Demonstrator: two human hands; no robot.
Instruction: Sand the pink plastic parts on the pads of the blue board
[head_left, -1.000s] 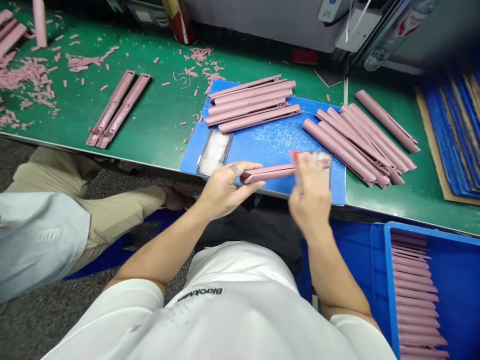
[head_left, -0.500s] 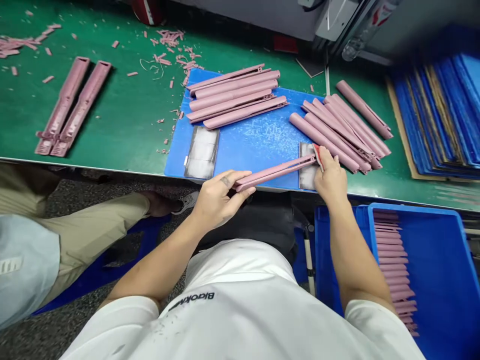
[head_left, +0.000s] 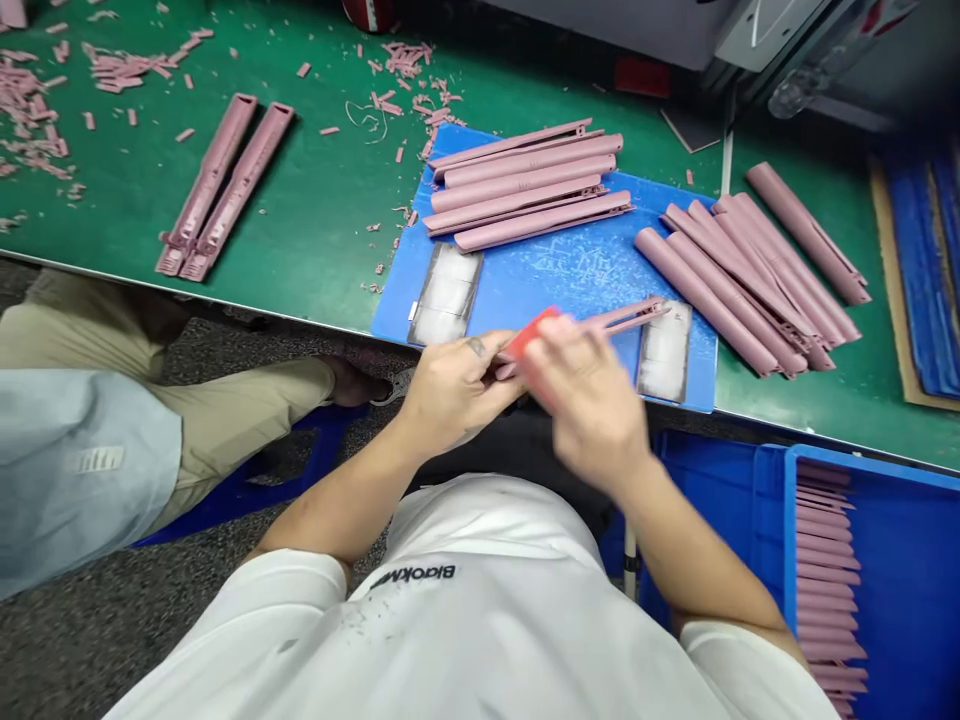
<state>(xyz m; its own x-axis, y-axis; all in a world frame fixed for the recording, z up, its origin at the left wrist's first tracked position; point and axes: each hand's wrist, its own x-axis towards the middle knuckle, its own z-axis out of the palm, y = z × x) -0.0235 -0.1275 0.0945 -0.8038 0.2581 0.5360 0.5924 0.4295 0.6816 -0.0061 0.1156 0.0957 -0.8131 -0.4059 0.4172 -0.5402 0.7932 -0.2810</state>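
Note:
My left hand [head_left: 457, 392] is shut on one end of a long pink plastic part [head_left: 615, 320], whose forked far end points right over the blue mat. My right hand [head_left: 589, 400] is blurred by motion and sits just beside my left hand, above the part. It holds a small red tool [head_left: 534, 332] against the part, and the fingers hide the tool's lower end. Two white-and-grey abrasive pads lie on the blue mat [head_left: 577, 285], one [head_left: 664, 350] beneath the part's far end and one [head_left: 446, 295] to the left.
Stacked pink parts [head_left: 525, 185] and a larger pile [head_left: 750, 285] lie on the mat and green bench [head_left: 322, 200]. Pink scraps [head_left: 120, 70] litter the bench. A blue crate [head_left: 900, 570] holds pink pieces at lower right. A co-worker's sleeve [head_left: 75, 460] and khaki-trousered leg [head_left: 225, 420] are at left.
My right hand has moved left along the part with the red tool, from its far end to beside my left hand. The part now points more to the right, and the view has shifted.

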